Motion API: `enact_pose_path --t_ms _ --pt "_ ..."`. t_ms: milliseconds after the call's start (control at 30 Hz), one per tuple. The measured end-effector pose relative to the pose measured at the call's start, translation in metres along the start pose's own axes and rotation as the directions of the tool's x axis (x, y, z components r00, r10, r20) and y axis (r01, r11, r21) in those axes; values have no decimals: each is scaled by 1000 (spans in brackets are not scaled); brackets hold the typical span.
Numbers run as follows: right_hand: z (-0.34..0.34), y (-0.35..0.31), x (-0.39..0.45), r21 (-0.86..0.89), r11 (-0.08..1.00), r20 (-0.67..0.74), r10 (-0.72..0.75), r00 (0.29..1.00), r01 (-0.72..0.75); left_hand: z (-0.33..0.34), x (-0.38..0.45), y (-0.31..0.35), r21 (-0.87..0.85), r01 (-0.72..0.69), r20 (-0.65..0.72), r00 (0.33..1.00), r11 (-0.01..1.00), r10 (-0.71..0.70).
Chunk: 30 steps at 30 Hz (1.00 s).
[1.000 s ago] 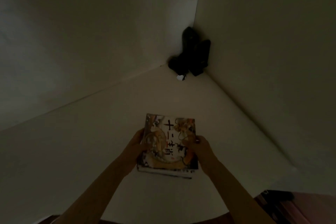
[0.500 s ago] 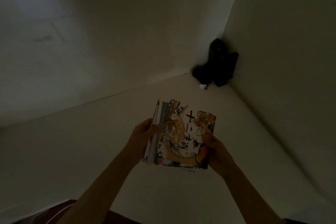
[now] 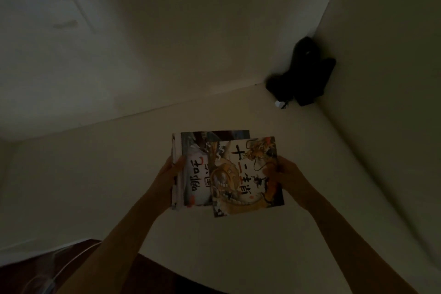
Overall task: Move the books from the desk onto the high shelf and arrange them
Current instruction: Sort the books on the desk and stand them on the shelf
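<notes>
Well short of the black object in the far corner of the shelf, we hold a small stack of books. Our right hand pinches the dragon-cover book by its right edge, thumb on the cover. Our left hand grips the remaining books at their left edge, thumb curled over the top one. Dragon-cover book overlaps them, skewed toward the corner object's side.

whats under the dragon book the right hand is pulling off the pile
Under the dragon book, pinched by the right hand, lies a white-covered book that the left hand grips. More page edges show at its left; their covers are hidden.
</notes>
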State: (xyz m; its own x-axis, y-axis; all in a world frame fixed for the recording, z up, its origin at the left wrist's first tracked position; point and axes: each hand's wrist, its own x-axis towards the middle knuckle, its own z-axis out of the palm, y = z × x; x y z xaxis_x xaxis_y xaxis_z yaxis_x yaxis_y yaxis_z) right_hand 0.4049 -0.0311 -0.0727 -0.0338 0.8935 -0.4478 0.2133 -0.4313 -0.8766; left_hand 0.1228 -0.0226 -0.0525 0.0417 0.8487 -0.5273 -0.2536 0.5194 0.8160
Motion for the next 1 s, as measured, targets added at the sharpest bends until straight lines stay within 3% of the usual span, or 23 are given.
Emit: enact_pose_path --t_ms 67,167,333,433,500,633,767,900,1000 --pt "-6 -4 4 -108 994 -19 -6 1000 4 -6 2 -1 17 -2 13 1000 1000 2" --pt "-15 -13 7 -249 968 62 56 997 -39 -13 4 -4 43 -3 22 1000 999 2" --pt "-1 -36 20 -387 921 132 12 991 40 -21 6 -7 81 15 27 1000 997 -17" --pt "27 -43 33 -450 889 81 -48 996 80 -20 8 -10 67 20 51 998 998 -23" --pt "46 -44 35 -436 900 -27 -38 999 22 -19 10 -14 40 29 27 999 999 -30" --pt "62 -33 33 -254 960 -192 65 979 -114 -25 11 -16 -49 64 -1 998 997 -64" --pt "59 -20 26 120 945 -125 318 940 -303 -29 15 -12 -32 67 -20 998 997 -67" --pt "55 -5 19 425 854 -221 421 880 -302 -32 15 -7 7 54 -27 998 999 -54" --pt "50 -2 15 474 845 -286 413 865 -247 -36 14 -6 12 45 -21 999 999 -45"
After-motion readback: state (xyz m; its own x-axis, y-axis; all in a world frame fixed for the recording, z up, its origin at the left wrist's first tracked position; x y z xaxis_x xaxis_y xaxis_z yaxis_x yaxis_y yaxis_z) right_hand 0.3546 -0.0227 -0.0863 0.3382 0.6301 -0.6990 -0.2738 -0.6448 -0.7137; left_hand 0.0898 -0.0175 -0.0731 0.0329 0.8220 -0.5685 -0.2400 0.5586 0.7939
